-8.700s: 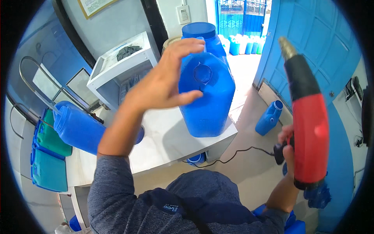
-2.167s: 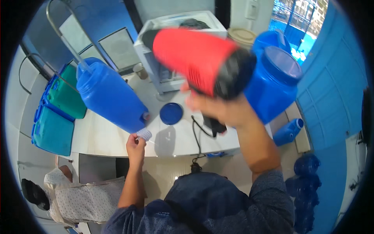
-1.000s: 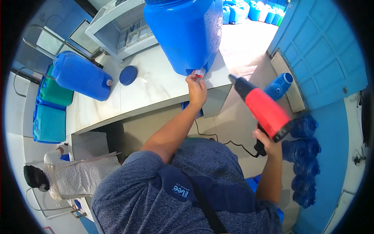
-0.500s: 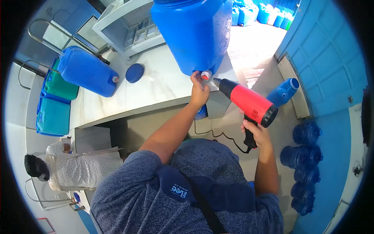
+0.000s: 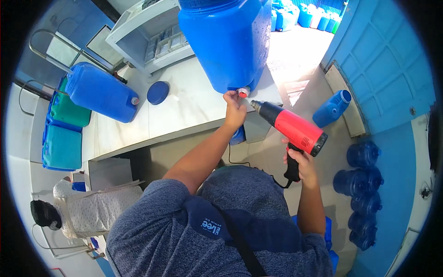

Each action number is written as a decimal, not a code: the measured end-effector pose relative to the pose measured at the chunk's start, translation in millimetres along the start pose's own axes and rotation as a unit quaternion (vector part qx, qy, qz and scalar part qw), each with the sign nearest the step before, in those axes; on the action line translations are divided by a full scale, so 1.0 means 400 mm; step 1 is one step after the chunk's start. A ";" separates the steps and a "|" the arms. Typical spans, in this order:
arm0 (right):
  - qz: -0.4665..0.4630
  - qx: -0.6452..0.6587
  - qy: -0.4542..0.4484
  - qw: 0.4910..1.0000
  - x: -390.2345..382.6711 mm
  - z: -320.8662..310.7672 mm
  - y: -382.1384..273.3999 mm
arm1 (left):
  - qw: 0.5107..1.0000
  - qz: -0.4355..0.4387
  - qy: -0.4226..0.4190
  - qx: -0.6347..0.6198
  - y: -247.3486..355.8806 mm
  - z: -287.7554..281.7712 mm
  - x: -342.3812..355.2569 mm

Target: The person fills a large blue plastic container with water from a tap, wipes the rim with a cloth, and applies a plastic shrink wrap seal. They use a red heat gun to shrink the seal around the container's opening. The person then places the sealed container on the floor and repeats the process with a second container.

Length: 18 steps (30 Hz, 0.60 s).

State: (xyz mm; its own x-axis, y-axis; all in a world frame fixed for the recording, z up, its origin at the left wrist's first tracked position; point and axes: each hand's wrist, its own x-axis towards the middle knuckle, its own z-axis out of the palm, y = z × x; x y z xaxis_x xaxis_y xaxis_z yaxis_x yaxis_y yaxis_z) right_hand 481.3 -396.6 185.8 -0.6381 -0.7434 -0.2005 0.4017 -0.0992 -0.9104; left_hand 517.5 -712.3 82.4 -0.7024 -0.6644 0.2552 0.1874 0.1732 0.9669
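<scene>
A large blue water container (image 5: 226,48) stands on the white counter, its capped spout (image 5: 243,93) facing me with a whitish wrap and a red end. My left hand (image 5: 235,111) is closed at the left side of this spout, fingers curled against it; the exact contact is partly hidden. In my right hand (image 5: 302,162) is a red and black heat gun (image 5: 300,129), gripped by its black handle. Its metal nozzle points left toward the spout, a short gap away. The gun's black cord (image 5: 237,162) trails down behind my body.
On the white counter (image 5: 189,97) lie a round blue lid (image 5: 158,93) and another blue container (image 5: 104,92). Teal containers (image 5: 62,147) stand farther left, near a person (image 5: 92,207). A blue jug (image 5: 332,109) is on the floor at right, with stacked round bottles (image 5: 364,177) along the wall.
The heat gun has dropped slightly, its nozzle now just below and right of the spout. My left fingers have shifted a little down and left at the spout. The view has shifted slightly.
</scene>
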 end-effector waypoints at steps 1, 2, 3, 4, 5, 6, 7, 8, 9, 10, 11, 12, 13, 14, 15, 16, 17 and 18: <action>0.002 0.013 0.002 1.000 0.002 0.010 0.009 | 1.000 -0.005 0.000 0.000 0.006 0.002 -0.002; 0.007 0.022 0.003 1.000 0.007 0.020 0.018 | 0.999 -0.045 0.015 -0.005 0.016 0.002 0.000; -0.005 0.032 0.011 0.999 0.010 0.028 0.025 | 0.998 -0.050 0.025 -0.021 0.029 0.006 -0.001; -0.013 0.039 0.019 0.999 0.015 0.033 0.031 | 0.994 -0.089 0.050 -0.041 0.044 0.009 -0.003; -0.030 0.050 0.026 0.998 0.018 0.036 0.034 | 0.984 -0.155 0.069 -0.059 0.062 0.010 0.002; -0.038 0.050 0.032 0.998 0.020 0.035 0.035 | 0.968 -0.212 0.073 -0.111 0.080 0.008 0.009; -0.053 0.055 0.037 0.996 0.016 0.031 0.034 | 0.940 -0.294 0.071 -0.157 0.098 0.004 0.021; -0.073 0.060 0.036 0.995 0.009 0.023 0.030 | 0.904 -0.367 0.067 -0.209 0.114 -0.003 0.034; -0.077 0.070 0.044 0.994 0.000 0.012 0.025 | 0.859 -0.439 0.021 -0.262 0.126 -0.009 0.048; -0.090 0.078 0.048 0.992 -0.015 -0.002 0.019 | 0.807 -0.497 -0.028 -0.318 0.135 -0.014 0.065; -0.109 0.082 0.045 0.990 -0.031 -0.018 0.014 | 0.753 -0.535 -0.070 -0.376 0.139 -0.018 0.078; -0.129 0.088 0.041 0.987 -0.046 -0.033 0.008 | 0.738 -0.543 -0.064 -0.395 0.141 -0.022 0.091; -0.149 0.098 0.022 0.984 -0.065 -0.051 0.002 | 0.731 -0.538 -0.052 -0.417 0.136 -0.017 0.100; -0.171 0.098 -0.002 0.980 -0.080 -0.068 -0.003 | 0.714 -0.553 -0.027 -0.429 0.129 -0.013 0.106; -0.181 0.118 -0.023 0.976 -0.095 -0.086 -0.009 | 0.725 -0.547 -0.003 -0.419 0.121 -0.009 0.113; -0.199 0.132 -0.065 0.969 -0.107 -0.100 -0.015 | 0.749 -0.526 -0.008 -0.402 0.112 -0.004 0.113; -0.204 0.129 -0.088 0.966 -0.117 -0.108 -0.023 | 0.768 -0.515 -0.008 -0.380 0.106 -0.002 0.109; -0.214 0.132 -0.127 0.960 -0.124 -0.114 -0.040 | 0.784 -0.508 -0.012 -0.358 0.100 -0.001 0.100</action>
State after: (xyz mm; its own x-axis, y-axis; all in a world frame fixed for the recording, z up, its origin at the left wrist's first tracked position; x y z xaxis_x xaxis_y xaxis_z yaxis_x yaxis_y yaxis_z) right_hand 476.8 -327.9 193.8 -0.6141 -0.7313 0.2967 0.3118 -0.5702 -0.7601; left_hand 497.4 -732.1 131.1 -0.7504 -0.1800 -0.6360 -0.1461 -0.8933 0.4252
